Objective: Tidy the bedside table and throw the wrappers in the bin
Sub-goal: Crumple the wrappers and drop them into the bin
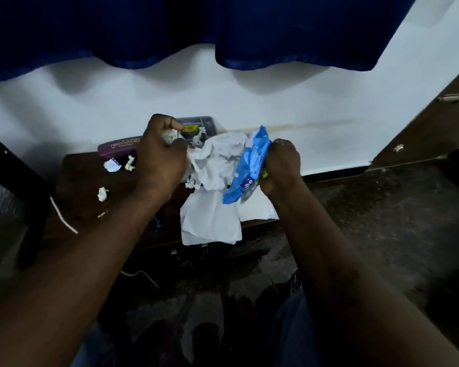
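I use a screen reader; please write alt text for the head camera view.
A person's left hand grips crumpled white paper and the right hand grips a blue wrapper, above a dark bedside table. Small white scraps and a maroon case lie on the table.

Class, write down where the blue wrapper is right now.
In the head view, the blue wrapper is right of centre, gripped by the right hand above the bedside table, just right of the crumpled white paper.
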`<state>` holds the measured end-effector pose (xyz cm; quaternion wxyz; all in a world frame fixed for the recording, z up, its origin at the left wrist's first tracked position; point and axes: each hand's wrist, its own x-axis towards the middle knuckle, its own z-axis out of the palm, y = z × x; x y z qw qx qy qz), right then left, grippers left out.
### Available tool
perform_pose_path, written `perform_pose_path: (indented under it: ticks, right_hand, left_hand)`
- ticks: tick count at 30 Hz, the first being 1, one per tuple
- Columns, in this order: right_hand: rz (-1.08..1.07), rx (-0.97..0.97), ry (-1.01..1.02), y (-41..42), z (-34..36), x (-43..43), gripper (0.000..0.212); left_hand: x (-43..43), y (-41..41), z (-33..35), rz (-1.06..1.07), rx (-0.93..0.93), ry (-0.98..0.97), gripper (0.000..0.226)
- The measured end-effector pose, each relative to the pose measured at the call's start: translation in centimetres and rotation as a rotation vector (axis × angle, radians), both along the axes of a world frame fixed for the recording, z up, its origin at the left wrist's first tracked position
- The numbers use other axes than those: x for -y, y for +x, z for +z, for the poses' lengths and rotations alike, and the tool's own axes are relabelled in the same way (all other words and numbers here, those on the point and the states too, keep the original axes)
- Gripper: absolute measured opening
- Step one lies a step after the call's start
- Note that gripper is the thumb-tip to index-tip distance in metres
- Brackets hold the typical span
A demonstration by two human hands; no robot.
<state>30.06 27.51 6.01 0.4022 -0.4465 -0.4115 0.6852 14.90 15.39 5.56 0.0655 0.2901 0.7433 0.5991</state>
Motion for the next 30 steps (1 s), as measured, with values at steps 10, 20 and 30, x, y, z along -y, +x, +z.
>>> perform_pose_path:
  ticks: [10,20,30]
  right_hand:
    - [-0.063,-0.290,-0.125,-0.8,-1.8,1.3,0.029]
    - [-0.158,-0.593,-0.208,2.7,1.3,1.7,0.043]
    - [0.083,-0.618,-0.058,8.6,1.5,1.2,0.072]
  left_hand:
    - [-1.9,8.5,0.3,-0.212,0.447,0.095,0.012]
    - [-5.2,12.6,2.7,-0.302,0.083,-0.125,0.029]
    - [-8.6,17.2,4.3,-0.457,-0.009,-0.049,0.065]
